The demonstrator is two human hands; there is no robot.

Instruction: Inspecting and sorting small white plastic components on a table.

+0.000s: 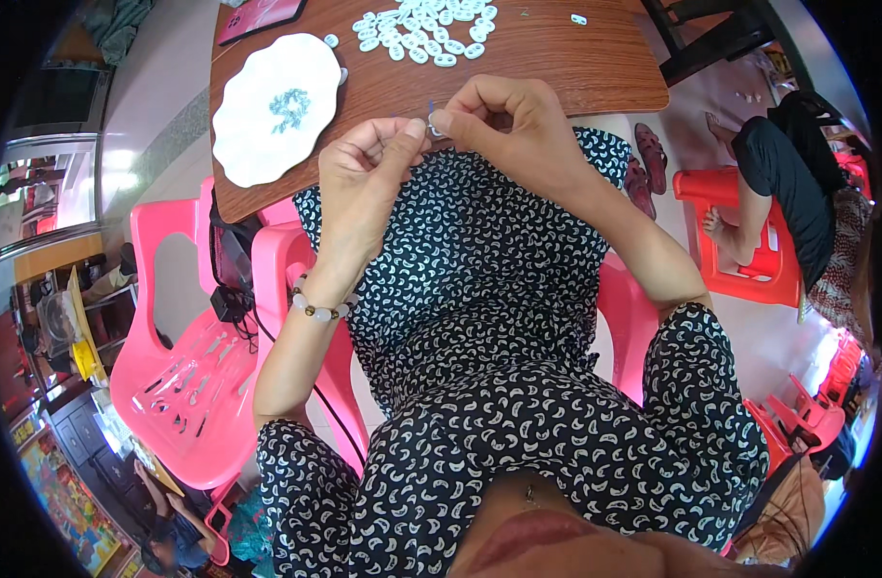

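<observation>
White small piece [435, 128] pinched between both hands, left hand [364, 173] and right hand [513, 125], at the wooden worktop [556, 58] edge, upper centre.

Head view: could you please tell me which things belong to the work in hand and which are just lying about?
In use:
- left hand and right hand, pinching a small white ring-shaped piece
- pile of small white oval pieces on the brown wooden table

Lying about:
- white scalloped plate
- empty pink plastic chair
- pink flat case
</observation>
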